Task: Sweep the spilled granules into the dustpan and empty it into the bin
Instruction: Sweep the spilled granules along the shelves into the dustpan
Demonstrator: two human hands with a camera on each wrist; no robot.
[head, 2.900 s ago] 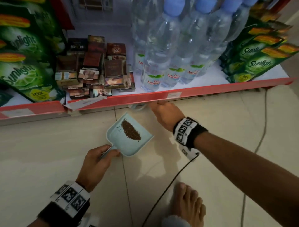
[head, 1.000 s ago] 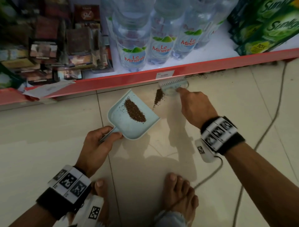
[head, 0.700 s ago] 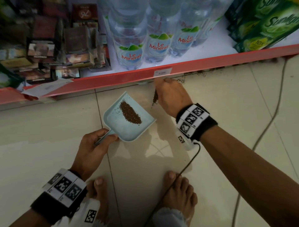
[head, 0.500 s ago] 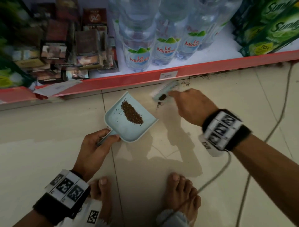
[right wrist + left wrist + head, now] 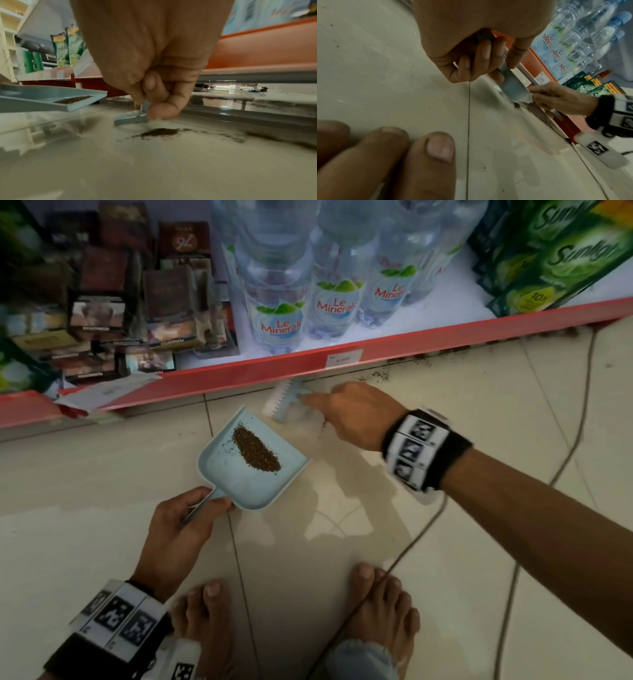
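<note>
A light blue dustpan [image 5: 239, 474] sits low over the tiled floor with a brown heap of granules [image 5: 256, 455] in it. My left hand [image 5: 181, 529] grips its handle. My right hand [image 5: 356, 416] pinches the handle of a small light blue brush [image 5: 282, 402], held just right of the pan's open lip, near the shelf's red edge. In the right wrist view the brush [image 5: 130, 117] stands just behind a small pile of granules [image 5: 159, 132] on the floor, with the dustpan [image 5: 51, 100] at left. More granules [image 5: 380, 376] lie scattered along the shelf base to the right.
A low red-edged shelf [image 5: 411, 337] carries water bottles [image 5: 281, 313], dark packs [image 5: 137, 313] and green pouches [image 5: 555, 261]. Bare feet [image 5: 380, 611] stand close behind the pan. A cable [image 5: 507, 594] trails over the floor at right.
The right hand has swept the brush back and forth between the shelf edge and the pan's lip, dragging granules leftward. The left hand and dustpan have stayed nearly in place.
</note>
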